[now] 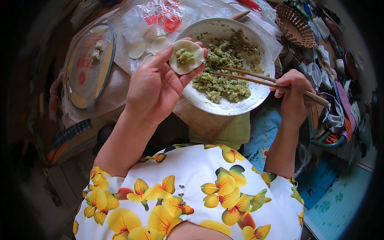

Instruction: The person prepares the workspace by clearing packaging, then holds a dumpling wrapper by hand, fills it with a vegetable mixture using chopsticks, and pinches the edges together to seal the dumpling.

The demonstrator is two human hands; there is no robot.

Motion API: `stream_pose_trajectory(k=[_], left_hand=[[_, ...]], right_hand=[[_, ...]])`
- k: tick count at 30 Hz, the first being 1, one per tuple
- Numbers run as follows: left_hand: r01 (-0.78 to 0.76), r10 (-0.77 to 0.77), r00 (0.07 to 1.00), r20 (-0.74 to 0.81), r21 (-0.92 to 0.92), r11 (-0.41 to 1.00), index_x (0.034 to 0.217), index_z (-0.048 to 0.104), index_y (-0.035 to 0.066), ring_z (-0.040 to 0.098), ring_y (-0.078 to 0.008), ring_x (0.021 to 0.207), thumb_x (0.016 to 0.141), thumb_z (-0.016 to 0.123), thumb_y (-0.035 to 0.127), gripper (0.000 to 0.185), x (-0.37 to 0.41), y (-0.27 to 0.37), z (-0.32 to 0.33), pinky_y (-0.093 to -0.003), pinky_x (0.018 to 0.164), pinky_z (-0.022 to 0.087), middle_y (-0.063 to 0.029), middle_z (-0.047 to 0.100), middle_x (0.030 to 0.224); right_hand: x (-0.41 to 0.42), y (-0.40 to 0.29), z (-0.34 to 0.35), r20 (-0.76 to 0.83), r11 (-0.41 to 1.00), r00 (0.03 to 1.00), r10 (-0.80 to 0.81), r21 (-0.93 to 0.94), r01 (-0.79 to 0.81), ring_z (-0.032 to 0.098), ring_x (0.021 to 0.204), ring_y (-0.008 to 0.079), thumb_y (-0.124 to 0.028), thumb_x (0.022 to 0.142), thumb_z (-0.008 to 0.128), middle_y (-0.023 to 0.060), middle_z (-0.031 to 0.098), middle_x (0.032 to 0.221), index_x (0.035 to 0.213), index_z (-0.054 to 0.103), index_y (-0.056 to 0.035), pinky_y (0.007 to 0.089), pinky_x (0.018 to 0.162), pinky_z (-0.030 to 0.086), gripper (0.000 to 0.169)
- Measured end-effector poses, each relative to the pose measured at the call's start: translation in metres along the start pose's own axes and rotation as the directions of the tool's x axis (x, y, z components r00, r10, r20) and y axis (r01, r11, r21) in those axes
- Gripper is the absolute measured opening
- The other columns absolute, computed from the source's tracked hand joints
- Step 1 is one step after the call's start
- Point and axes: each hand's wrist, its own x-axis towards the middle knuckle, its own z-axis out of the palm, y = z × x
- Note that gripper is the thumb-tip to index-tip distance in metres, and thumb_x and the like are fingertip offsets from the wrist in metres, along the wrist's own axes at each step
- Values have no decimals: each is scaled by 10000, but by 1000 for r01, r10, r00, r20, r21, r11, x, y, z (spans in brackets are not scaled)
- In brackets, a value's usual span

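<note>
A round dough wrapper (195, 66) rests across the fingers of my left hand (153, 90), which is turned palm up with the thumb at the wrapper's edge. A small heap of green chopped filling (183, 55) sits on the wrapper. My right hand (295, 90) grips a pair of wooden chopsticks (255, 78). Their tips touch the chopped green filling (231, 90) in a wide white bowl (261, 99). Behind my left hand, several more dough wrappers (137, 50) lie on a clear plastic bag with red print (192, 13).
At the left, a plastic-covered oval tray (102, 87) carries small whitish dough pieces (96, 54). A wooden stick's tapered end (241, 15) shows behind the bowl. A woven basket (295, 25) and assorted clutter stand at the right. A greenish-yellow cloth (235, 129) hangs below the bowl.
</note>
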Motion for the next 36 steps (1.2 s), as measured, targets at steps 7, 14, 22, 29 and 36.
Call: stream_pose_trajectory(k=[7, 14, 22, 29, 36], left_hand=[[-39, 39, 999, -36, 5, 999, 1301, 347, -107, 432, -357, 1257, 1002, 294, 201, 432, -2, 2, -5, -465, 1075, 354, -269, 444, 1311], [-33, 32, 998, -50, -23, 999, 1304, 346, -109, 424, -358, 1263, 1000, 309, 212, 444, -2, 1, -8, -466, 1078, 346, -272, 433, 1320], [-63, 62, 996, -59, -23, 998, 1257, 395, -95, 484, -328, 1207, 1002, 328, 206, 400, -2, 3, -10, -450, 1043, 386, -234, 502, 1249], [-68, 65, 996, -63, -43, 997, 1221, 427, -81, 517, -309, 1175, 1005, 334, 207, 371, 0, 1, -10, -438, 1022, 411, -215, 538, 1206], [-79, 78, 996, -38, -12, 997, 1230, 424, -80, 510, -308, 1184, 1005, 333, 211, 379, -2, 0, -10, -430, 1027, 406, -220, 522, 1236]], right_hand=[[-4, 4, 17, 2, 995, 996, 91, 38, -91, 540, 566, 85, -286, 920, 595, 48, 602, 692, 769, 629, 7, 201, 527, 412, 331], [0, 13, 29, -89, 991, 987, 136, 27, -134, 518, 566, 89, -334, 939, 556, 35, 569, 644, 722, 604, -15, 220, 544, 381, 389], [0, 13, 22, -189, 999, 981, 37, 27, -33, 506, 528, 107, -411, 951, 499, 33, 531, 621, 676, 562, -24, 224, 520, 395, 479], [2, 9, 6, -173, 999, 985, 16, -28, -21, 444, 502, 95, -409, 966, 457, 49, 485, 644, 680, 532, -46, 277, 554, 512, 468], [0, 2, 6, -79, 970, 969, 232, 92, -225, 548, 522, 98, -268, 894, 636, 72, 620, 698, 908, 674, -15, 205, 505, 448, 257]])
